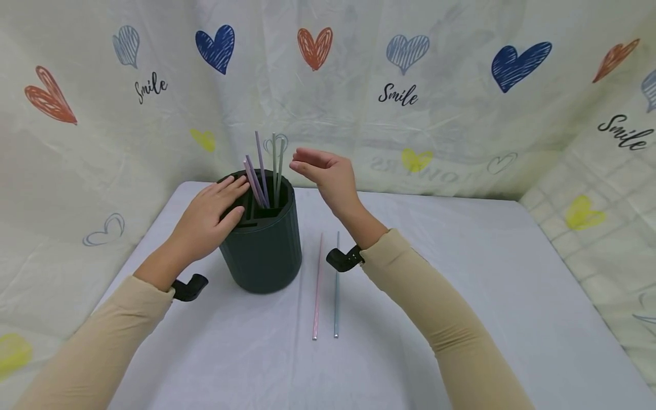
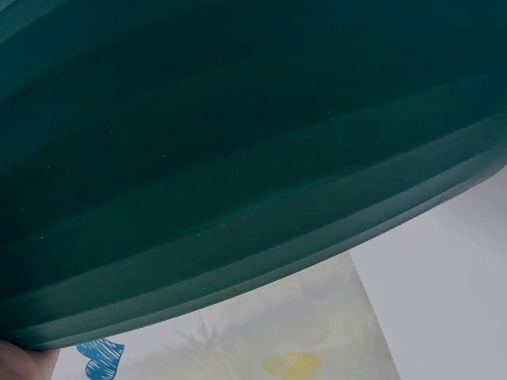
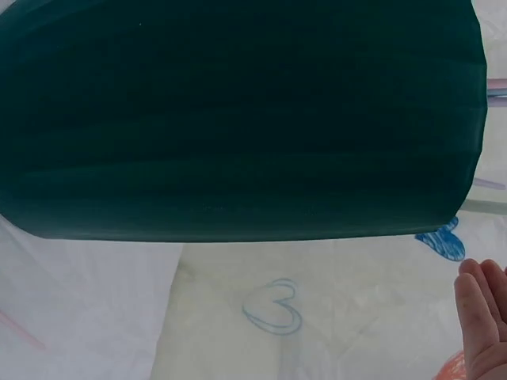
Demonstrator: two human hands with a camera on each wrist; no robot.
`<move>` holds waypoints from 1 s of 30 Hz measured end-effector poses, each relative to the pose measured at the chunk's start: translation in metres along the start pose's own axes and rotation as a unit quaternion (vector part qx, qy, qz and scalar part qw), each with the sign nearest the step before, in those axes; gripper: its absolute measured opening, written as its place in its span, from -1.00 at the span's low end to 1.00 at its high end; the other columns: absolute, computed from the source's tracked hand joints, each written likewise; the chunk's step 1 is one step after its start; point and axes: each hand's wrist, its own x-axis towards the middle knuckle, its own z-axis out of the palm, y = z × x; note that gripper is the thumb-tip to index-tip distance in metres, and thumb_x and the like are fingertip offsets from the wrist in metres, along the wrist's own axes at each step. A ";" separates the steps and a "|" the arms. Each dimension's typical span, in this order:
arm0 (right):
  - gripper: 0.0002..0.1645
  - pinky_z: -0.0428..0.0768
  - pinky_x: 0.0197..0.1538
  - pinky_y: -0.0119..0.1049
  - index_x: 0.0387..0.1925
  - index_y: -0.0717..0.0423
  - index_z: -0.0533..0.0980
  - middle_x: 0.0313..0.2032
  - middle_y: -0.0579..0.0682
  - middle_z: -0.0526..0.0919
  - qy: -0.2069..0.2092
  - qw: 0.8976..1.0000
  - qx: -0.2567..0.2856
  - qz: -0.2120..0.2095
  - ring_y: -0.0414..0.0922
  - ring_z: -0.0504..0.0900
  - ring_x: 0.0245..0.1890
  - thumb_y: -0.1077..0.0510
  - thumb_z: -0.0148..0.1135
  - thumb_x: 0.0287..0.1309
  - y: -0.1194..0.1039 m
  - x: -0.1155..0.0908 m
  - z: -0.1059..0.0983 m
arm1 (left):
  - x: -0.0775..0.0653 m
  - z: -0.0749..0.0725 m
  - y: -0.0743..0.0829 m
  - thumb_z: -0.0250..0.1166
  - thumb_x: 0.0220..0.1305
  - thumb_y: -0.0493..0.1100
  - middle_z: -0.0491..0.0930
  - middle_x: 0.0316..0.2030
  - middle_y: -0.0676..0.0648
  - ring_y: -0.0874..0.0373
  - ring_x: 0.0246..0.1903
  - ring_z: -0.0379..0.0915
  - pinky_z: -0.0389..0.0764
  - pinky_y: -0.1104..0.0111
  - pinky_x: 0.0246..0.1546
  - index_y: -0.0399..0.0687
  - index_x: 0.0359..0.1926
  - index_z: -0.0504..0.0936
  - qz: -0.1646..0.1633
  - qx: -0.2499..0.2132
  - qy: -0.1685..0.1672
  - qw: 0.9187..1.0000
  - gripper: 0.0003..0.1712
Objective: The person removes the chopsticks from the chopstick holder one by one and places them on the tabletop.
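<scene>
Cup [image 1: 262, 256], dark green and round, stands up on the white table [image 1: 487, 256]. Thin sticks [image 1: 259, 154], purple and green, lean inside it and poke out of its top. The left hand [image 1: 205, 219] rests on the cup's top with its fingers out straight. The right hand [image 1: 332, 177] is up just to the right of the cup's top, fingers loose, holding nothing. A pink stick [image 1: 318, 290] and a blue stick [image 1: 336, 296] lie apart on the table, to the right of the cup.
</scene>
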 end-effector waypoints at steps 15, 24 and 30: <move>-0.56 0.64 0.19 -0.30 0.08 0.16 0.65 0.07 0.07 0.72 -0.005 1.000 -0.025 -0.007 -0.16 0.68 0.09 0.18 0.43 0.14 0.002 0.003 0.008 | 0.000 0.001 0.000 -0.07 0.53 -0.05 0.16 0.52 -0.16 -0.15 0.55 -0.07 -0.05 -0.07 0.56 -0.16 0.49 0.23 -0.002 0.003 0.005 1.000 -0.40; -0.55 0.65 0.18 -0.29 0.08 0.22 0.64 0.06 0.10 0.72 -0.017 0.999 -0.027 -0.006 -0.15 0.66 0.12 0.16 0.42 0.16 -0.001 0.000 0.013 | 0.001 0.000 0.000 -0.08 0.53 -0.06 0.16 0.51 -0.19 -0.17 0.55 -0.07 -0.06 -0.08 0.56 -0.17 0.50 0.22 0.000 0.005 -0.002 1.000 -0.39; -0.59 0.66 0.15 -0.31 0.06 0.20 0.66 0.05 0.12 0.72 -0.020 0.999 -0.034 -0.010 -0.15 0.69 0.08 0.15 0.40 0.17 -0.001 0.001 0.016 | 0.000 0.000 0.000 -0.08 0.53 -0.06 0.17 0.51 -0.19 -0.17 0.55 -0.06 -0.05 -0.08 0.55 -0.17 0.49 0.23 0.001 0.003 0.002 1.000 -0.39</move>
